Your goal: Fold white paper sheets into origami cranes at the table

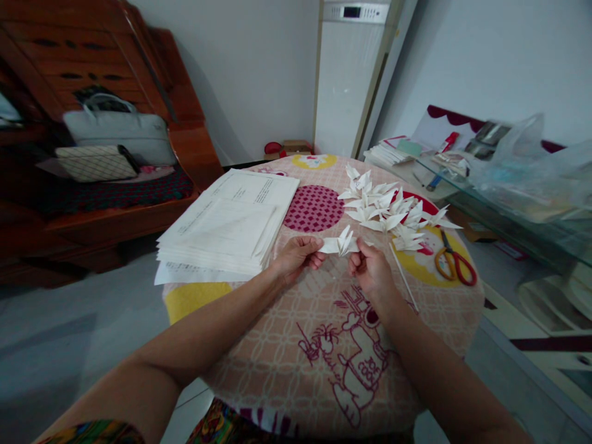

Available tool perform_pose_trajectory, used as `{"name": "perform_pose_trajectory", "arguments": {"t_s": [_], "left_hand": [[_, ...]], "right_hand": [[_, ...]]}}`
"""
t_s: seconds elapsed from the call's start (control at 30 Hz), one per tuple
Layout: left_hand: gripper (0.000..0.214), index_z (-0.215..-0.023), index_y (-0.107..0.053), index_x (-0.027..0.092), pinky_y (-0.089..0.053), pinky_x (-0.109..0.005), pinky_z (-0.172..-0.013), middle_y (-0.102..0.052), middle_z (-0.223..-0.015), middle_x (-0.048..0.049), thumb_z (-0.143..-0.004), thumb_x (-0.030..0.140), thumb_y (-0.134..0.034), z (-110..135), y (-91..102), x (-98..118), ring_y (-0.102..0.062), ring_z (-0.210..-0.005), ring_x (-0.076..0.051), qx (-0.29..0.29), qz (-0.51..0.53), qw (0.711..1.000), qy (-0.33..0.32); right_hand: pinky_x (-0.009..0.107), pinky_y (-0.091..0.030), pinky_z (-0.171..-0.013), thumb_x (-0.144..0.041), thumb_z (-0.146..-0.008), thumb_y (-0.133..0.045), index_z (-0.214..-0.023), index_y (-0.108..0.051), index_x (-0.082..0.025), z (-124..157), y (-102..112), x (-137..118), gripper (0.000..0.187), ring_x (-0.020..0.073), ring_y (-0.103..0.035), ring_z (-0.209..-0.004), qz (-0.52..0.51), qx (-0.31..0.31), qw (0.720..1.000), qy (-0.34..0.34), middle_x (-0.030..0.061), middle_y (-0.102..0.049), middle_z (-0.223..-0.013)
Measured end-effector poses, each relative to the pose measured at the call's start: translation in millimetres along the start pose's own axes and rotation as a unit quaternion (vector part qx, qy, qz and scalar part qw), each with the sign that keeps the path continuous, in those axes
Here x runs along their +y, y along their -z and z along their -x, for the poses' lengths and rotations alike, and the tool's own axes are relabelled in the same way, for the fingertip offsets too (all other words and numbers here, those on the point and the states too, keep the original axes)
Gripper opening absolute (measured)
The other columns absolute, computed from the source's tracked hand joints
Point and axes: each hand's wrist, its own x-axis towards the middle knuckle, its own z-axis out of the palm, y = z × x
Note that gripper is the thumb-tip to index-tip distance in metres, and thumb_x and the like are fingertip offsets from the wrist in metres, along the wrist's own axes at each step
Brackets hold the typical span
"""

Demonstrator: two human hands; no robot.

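Between my two hands is a white folded paper crane (343, 243), held just above the table. My left hand (298, 256) pinches one end of it between thumb and fingers. The opposite end is gripped by my right hand (370, 264) in the same way. Beyond my right hand lies a cluster of white paper cranes (377, 200). A stack of printed paper (226, 216) sits to the left, with smaller cut sheets (231, 228) on top. A thin white stick (404, 277) lies beside my right hand.
Scissors (456, 262) with orange and red handles rest near the table's right edge. The round table wears a patterned cloth (287, 345). At right stands a glass shelf (504, 216) with plastic bags (518, 160). A wooden bench (194, 142) with bags is at left.
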Motion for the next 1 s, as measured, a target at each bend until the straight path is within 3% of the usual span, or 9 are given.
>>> {"name": "perform_pose_trajectory", "arguments": {"t_s": [0.77,1.0], "left_hand": [[0.027,-0.065,-0.06,0.011,-0.045,-0.015,-0.041,-0.068,-0.055,-0.0035,-0.088,0.02,-0.069,-1.6,3.7,2.4,-0.057,-0.038,-0.007,0.01,-0.032,0.999,0.01],[0.036,-0.079,-0.067,0.009,-0.057,-0.023,-0.054,-0.073,-0.068,-0.0098,-0.088,0.044,-0.07,-3.5,7.1,3.3,-0.069,-0.054,-0.015,0.024,-0.031,0.999,-0.022]], "right_hand": [[0.022,-0.034,-0.028,-0.038,-0.076,-0.075,-0.055,-0.047,-0.021,-0.9,1.4,-1.9,0.038,0.009,-0.042,-0.029,0.004,0.031,0.999,-0.009,-0.0075,-0.044,-0.039],[0.022,-0.035,-0.029,-0.039,-0.076,-0.074,-0.057,-0.048,-0.022,-1.2,0.9,-2.8,0.037,0.0092,-0.042,-0.03,0.005,0.024,1.0,0.008,-0.0081,-0.043,-0.039]]}}
